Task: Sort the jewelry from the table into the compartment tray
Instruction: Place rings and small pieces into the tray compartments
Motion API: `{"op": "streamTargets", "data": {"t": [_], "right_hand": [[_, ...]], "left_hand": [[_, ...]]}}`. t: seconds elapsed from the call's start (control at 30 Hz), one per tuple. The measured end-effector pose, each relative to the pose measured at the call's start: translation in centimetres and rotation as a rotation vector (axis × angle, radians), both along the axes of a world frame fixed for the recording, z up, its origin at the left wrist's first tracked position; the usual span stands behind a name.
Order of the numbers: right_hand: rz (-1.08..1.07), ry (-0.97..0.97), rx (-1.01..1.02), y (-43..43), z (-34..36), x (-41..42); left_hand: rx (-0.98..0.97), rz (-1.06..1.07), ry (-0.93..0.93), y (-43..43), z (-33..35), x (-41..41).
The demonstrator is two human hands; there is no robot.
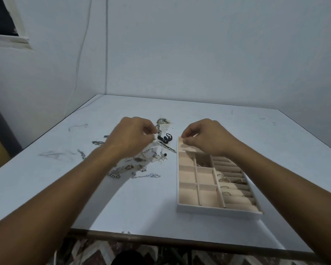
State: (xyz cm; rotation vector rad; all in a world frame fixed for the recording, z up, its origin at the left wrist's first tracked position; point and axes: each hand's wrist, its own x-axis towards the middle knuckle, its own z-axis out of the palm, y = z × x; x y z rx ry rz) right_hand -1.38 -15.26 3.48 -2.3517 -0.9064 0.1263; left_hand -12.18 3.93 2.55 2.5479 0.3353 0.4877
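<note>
A beige compartment tray point(187, 206) lies on the table's right half, with rings on its padded rolls point(235, 180) and a few pieces in one small compartment point(203, 163). Loose jewelry point(141, 169) is scattered left of it: silver chains, earrings and a black piece point(165, 138). My left hand point(131, 137) hovers over the pile and pinches a silver chain point(158, 131) at its fingertips. My right hand point(206, 137) is over the tray's far end, thumb and forefinger pinched on something too small to make out.
The white table point(237, 119) fills a room corner, with walls behind and to the right. Its front edge point(161, 238) is near me, above a patterned floor. Stray chain pieces point(98, 142) lie further left. A cable point(80, 54) hangs down the wall.
</note>
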Motion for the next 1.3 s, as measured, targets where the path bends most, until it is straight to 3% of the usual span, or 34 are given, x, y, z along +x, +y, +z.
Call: {"op": "streamTargets", "data": {"t": [0.4, 1.03, 1.3], "right_hand": [[0.142, -0.024, -0.14, 10.2, -1.1, -0.7], [0.012, -0.077, -0.258, 13.4, -3.3, -0.2], [0.017, 0.001, -0.292, 14.2, -3.6, -0.3]], "left_hand": [[0.171, 0.105, 0.239, 9.4, -1.8, -0.1], [0.214, 0.05, 0.349, 9.6, -2.3, 1.7], [0.179, 0.051, 0.364, 10.0, -2.4, 2.2]]}}
